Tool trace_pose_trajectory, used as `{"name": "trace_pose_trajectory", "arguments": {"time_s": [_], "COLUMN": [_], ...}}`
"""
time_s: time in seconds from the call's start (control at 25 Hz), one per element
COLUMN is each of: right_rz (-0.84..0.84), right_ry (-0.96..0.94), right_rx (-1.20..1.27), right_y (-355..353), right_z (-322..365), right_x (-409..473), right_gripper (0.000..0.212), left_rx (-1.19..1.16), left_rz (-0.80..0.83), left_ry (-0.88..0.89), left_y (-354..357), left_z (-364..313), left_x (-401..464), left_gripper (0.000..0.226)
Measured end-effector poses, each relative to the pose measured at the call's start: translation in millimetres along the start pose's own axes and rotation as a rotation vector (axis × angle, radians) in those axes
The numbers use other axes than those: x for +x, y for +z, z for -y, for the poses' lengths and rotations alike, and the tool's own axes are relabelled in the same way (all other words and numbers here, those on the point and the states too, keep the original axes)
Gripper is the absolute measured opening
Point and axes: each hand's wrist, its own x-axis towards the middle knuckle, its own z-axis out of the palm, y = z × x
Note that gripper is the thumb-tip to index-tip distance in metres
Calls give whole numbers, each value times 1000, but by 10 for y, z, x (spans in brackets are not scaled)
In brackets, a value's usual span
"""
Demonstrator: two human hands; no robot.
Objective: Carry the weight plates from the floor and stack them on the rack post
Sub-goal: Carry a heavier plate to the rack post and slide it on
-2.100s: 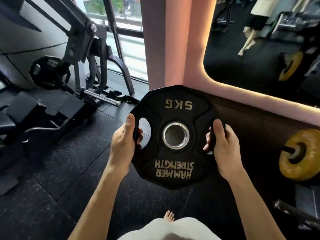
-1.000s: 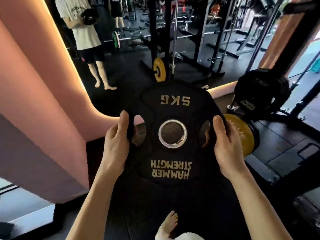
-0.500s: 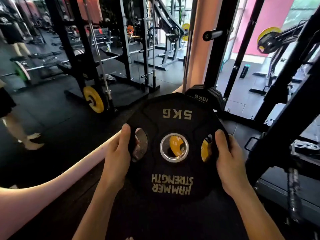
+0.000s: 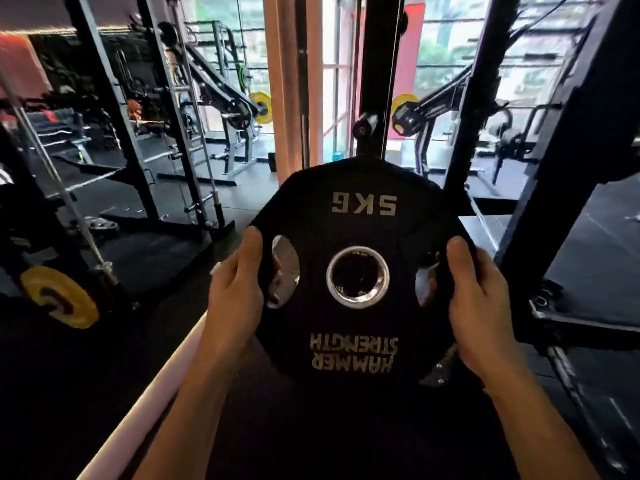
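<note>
A black weight plate is held up in the air in front of the person, its flat face turned toward the camera. The gold lettering reads upside down — "5KG" near the top edge, "HAMMER STRENGTH" near the bottom. A shiny metal ring lines its centre hole, and an oval grip slot is cut on each side of that hole.

The left hand grips the plate's left edge: the thumb lies along the front face, and the fingers curl round behind, their tips showing through the left slot. The right hand grips the right edge the same way, thumb on the front, fingers wrapped round the back by the right slot. Both forearms reach up from the bottom of the view.

Just above the plate's top edge, a short black peg sticks out from a black upright post of the rack; the plate is below it and not on it.

On the dark floor at the left edge, a yellow plate sits low on another rack. Further back stand more machines, two carrying yellow plates, before large windows.
</note>
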Motion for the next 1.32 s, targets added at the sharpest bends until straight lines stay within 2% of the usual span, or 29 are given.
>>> {"name": "trace_pose_trajectory", "arguments": {"time_s": [0.08, 0.28, 0.4, 0.48, 0.72, 0.88, 1.04, 1.12, 1.24, 1.32], "right_rz": [-70, -178, -197, -196, -190, -205, -253, -295, -301, -303], "right_ry": [-28, -138, -205, -223, -233, -211, -191, -174, -150, -123], "right_rx": [2, 32, 33, 34, 5, -23, -23, -8, -6, -22], "right_y": [195, 497, 613, 682, 798, 915, 1038, 1081, 1117, 1145], "right_z": [75, 267, 305, 304, 116, -101, -380, -512, -672, -760], "right_x": [258, 1002, 1525, 1880, 2812, 3244, 3530, 3672, 3938, 4167], "right_gripper": [42, 28, 31, 35, 39, 42, 43, 48, 62, 64], "left_rx": [-5, -55, -87, -98, -85, 11, -17, 24, 11, 6], "left_rz": [34, 83, 100, 103, 78, 65, 123, 136, 157, 170], "left_ry": [25, 132, 188, 201, 197, 217, 210, 229, 271, 282], "left_y": [54, 419, 715, 931, 1420, 1641, 1794, 1885, 2056, 2190], "left_z": [-93, -230, -286, -313, -250, -68, 197, 321, 435, 477], "left_x": [438, 1373, 1887, 2206, 2974, 3427, 3760, 3923, 4176, 4371], "left_gripper": [54, 53, 65, 60, 55, 58, 65, 69, 65, 61]}}
